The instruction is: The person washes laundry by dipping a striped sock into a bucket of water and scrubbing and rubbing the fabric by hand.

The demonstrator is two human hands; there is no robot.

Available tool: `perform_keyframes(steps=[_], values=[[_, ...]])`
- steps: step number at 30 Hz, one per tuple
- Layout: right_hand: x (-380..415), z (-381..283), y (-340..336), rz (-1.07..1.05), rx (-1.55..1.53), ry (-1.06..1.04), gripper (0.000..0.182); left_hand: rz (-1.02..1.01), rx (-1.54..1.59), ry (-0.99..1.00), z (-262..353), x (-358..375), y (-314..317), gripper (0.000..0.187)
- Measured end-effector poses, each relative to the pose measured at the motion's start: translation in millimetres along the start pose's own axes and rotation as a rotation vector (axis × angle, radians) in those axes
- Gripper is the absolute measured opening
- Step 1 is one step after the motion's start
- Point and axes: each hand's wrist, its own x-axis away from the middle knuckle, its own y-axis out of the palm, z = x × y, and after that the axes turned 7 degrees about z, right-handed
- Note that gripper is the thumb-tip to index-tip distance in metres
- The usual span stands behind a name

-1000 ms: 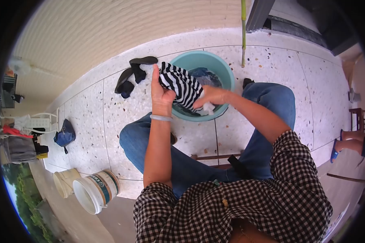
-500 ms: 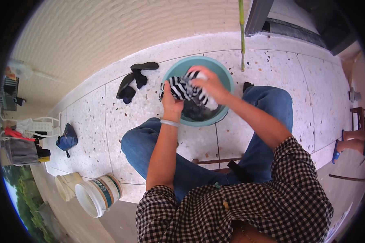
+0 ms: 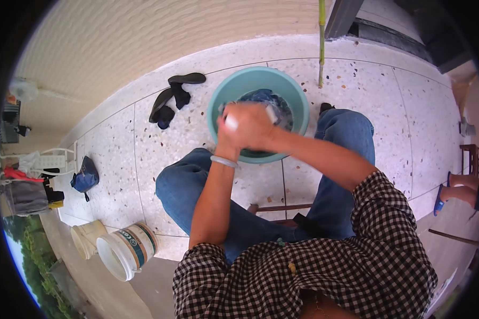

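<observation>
Both hands are together over the left part of a teal basin (image 3: 303, 101) on the floor. My left hand (image 3: 230, 133), with a pale bangle at the wrist, is closed on a bunched cloth (image 3: 231, 122), of which only white and grey bits show. My right hand (image 3: 255, 125) presses against it from the right, fingers closed round the same cloth and blurred by motion. Dark blue-grey clothes (image 3: 269, 101) lie in water inside the basin, behind the hands.
Dark shoes (image 3: 162, 101) with socks lie left of the basin. A blue bag (image 3: 85, 175), a white bucket (image 3: 125, 252) and a cream bucket (image 3: 85, 239) stand further left. A green pole (image 3: 321, 48) rises behind. Another person's legs (image 3: 460, 194) show at right.
My right hand has moved left and down against my left hand. The striped cloth, spread between them before, is now bunched and mostly hidden, and the clothes in the basin show more.
</observation>
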Motion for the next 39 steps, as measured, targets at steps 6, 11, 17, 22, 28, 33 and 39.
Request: perform_keyframes(steps=[6,11,17,22,28,33,39], values=[[-12,58,5,-0.042,0.228,0.443,0.030,0.466,0.025,-0.296,11,15,54,0.034],[-12,80,-7,-0.143,0.214,0.593,0.040,0.443,-0.049,-0.316,31,24,49,0.049],[12,137,0,-0.494,0.485,0.683,0.036,0.487,-1.200,-0.031,54,33,31,0.053],[54,143,38,-0.947,0.277,0.429,0.057,0.416,-1.145,0.193,111,27,74,0.038],[96,183,77,-1.124,0.222,0.475,0.063,0.347,-1.244,0.159,121,9,73,0.029],[105,223,113,-1.186,0.358,0.459,0.057,0.353,-1.238,0.161,128,0,68,0.027],[59,201,110,-1.296,0.457,0.426,0.046,0.328,-1.235,0.133,131,-5,57,0.026]])
